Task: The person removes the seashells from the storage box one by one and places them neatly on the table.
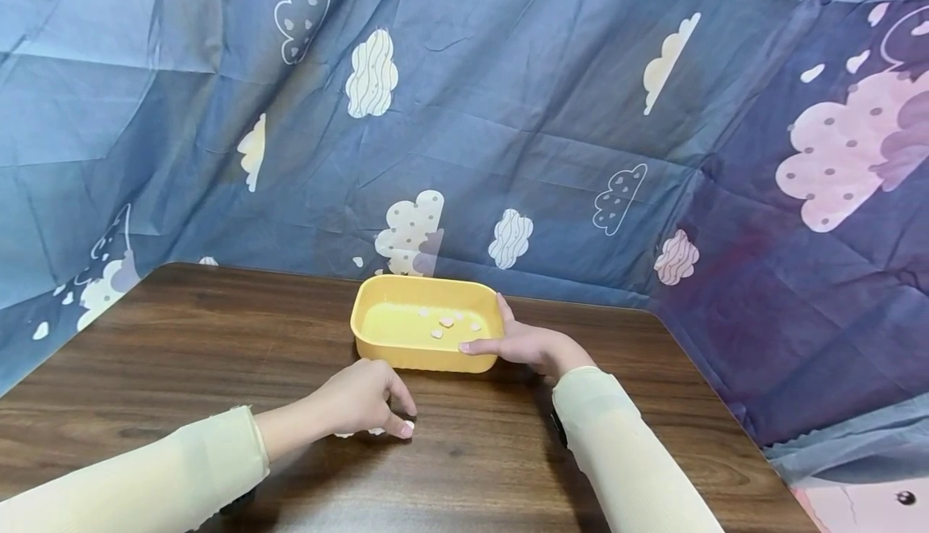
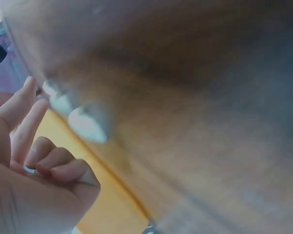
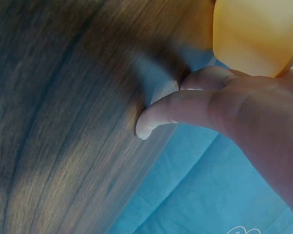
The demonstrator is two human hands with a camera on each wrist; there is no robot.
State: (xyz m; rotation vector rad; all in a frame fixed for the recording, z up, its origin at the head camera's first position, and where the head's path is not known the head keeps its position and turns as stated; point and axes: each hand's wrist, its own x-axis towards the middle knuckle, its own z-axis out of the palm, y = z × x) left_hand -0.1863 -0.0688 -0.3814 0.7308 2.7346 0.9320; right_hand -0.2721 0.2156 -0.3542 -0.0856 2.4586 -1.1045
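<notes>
My left hand [image 1: 363, 400] hovers low over the table in front of the yellow tray, pinching a small white piece [image 1: 410, 425] between thumb and forefinger. More white pieces [image 2: 88, 125] lie on the table beside that hand, mostly hidden by it in the head view. My right hand [image 1: 526, 345] holds the right end of the yellow tray [image 1: 406, 357], the thumb over the near rim and a finger at the far corner. Inside the tray lie several small pale pieces [image 1: 437, 333], one pinkish. The right wrist view shows other fingers [image 3: 161, 109] low beside the tray, near the tabletop.
The dark brown wooden table [image 1: 218, 339] reaches back to a blue cloth [image 1: 464, 138] with cloud prints, which hangs behind and along the right side. A pale pink cloth with a printed eye [image 1: 864, 505] shows at the lower right.
</notes>
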